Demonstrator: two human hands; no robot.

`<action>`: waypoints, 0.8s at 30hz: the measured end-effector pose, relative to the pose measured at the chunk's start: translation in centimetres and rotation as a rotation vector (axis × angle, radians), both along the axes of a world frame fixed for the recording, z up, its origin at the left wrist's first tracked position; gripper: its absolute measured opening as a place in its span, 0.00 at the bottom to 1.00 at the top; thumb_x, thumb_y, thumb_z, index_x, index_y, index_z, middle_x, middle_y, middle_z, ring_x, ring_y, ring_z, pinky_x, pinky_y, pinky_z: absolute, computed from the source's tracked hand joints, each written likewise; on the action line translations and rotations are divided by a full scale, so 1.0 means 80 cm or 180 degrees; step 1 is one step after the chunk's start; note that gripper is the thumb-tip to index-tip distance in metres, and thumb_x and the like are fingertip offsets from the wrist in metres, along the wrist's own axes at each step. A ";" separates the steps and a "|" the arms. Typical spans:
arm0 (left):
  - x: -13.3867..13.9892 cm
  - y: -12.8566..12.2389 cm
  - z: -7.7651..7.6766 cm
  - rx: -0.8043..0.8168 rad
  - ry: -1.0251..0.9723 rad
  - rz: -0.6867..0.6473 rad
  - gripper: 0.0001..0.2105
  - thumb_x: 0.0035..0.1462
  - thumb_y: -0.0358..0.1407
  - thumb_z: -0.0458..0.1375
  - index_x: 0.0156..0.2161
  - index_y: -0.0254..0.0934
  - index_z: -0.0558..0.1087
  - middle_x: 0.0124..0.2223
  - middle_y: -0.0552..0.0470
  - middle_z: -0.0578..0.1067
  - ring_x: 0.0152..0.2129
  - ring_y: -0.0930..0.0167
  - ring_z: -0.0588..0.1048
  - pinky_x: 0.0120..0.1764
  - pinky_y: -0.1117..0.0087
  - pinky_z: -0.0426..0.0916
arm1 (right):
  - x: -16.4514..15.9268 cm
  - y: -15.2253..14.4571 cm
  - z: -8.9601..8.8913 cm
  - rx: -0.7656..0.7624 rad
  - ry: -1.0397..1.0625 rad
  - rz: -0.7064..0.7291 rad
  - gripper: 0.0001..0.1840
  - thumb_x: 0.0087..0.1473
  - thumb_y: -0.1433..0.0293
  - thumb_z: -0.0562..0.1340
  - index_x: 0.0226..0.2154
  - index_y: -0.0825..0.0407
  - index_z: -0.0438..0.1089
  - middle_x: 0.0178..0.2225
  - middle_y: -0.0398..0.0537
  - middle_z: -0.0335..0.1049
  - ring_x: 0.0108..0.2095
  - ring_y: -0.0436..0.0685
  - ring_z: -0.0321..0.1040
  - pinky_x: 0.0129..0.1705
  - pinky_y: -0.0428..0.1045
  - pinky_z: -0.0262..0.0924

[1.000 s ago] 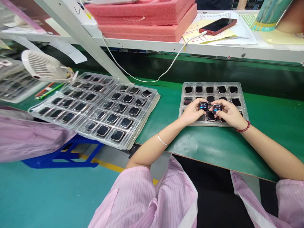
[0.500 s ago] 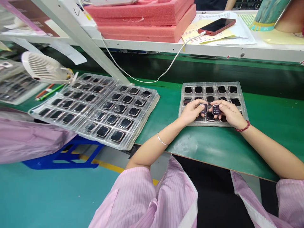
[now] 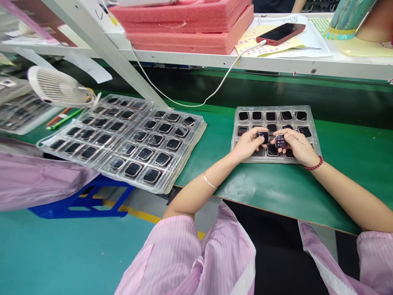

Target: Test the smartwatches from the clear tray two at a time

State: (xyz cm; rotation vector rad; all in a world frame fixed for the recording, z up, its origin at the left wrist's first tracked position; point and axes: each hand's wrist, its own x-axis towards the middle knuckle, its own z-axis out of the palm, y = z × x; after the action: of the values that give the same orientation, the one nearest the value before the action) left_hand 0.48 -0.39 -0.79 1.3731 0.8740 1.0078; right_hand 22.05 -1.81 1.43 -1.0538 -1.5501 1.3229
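Observation:
My left hand [image 3: 249, 143] is closed on a smartwatch body [image 3: 263, 137] without a strap, its thumb on the screen. In my right hand [image 3: 299, 146] is a second smartwatch [image 3: 281, 141]; its square screen is lit with small icons or text. The two watches are held a little apart, faces up. Both hands are over a clear plastic tray [image 3: 313, 131], whose compartments hold several dark-screened watch bodies [image 3: 270, 116]. The tray's middle and lower compartments are partly hidden by my hands.
More clear trays [image 3: 167, 180] full of watch bodies lie to the left on the green table [image 3: 215, 172]. Behind them are a white fan [image 3: 58, 86] and a slanted post [image 3: 113, 49]. A phone [image 3: 281, 33] with a white cable [image 3: 215, 92] and red foam [image 3: 181, 41] are on the shelf.
The two watches have moved slightly apart, and their tilt has shifted a little. More of the left watch's screen shows now. Both hands stay over the tray.

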 end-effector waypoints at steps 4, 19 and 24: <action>0.001 0.000 -0.002 0.0142 0.0005 -0.0028 0.22 0.50 0.26 0.60 0.52 0.36 0.71 0.46 0.48 0.80 0.35 0.73 0.80 0.40 0.72 0.75 | -0.001 0.001 -0.002 0.0124 -0.0146 -0.0002 0.24 0.48 0.69 0.67 0.50 0.49 0.71 0.40 0.49 0.81 0.29 0.54 0.75 0.24 0.46 0.65; 0.001 -0.002 0.003 0.0014 0.0169 -0.0051 0.11 0.61 0.32 0.59 0.48 0.33 0.73 0.36 0.51 0.79 0.23 0.77 0.77 0.24 0.79 0.65 | -0.001 0.000 -0.002 0.0087 -0.0143 0.0120 0.16 0.53 0.67 0.65 0.46 0.51 0.74 0.38 0.49 0.81 0.26 0.51 0.74 0.23 0.45 0.64; 0.002 -0.003 0.005 -0.0035 0.0235 -0.0007 0.10 0.61 0.29 0.57 0.47 0.33 0.73 0.34 0.53 0.79 0.23 0.78 0.77 0.24 0.80 0.66 | 0.000 0.000 -0.001 0.0080 -0.0167 0.0158 0.17 0.53 0.68 0.65 0.46 0.51 0.74 0.39 0.50 0.82 0.26 0.52 0.74 0.23 0.45 0.64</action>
State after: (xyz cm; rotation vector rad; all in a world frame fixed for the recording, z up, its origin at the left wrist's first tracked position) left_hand 0.65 -0.59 -0.36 1.4091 0.9313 0.9545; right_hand 22.05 -1.80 1.33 -1.0479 -1.6373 1.3152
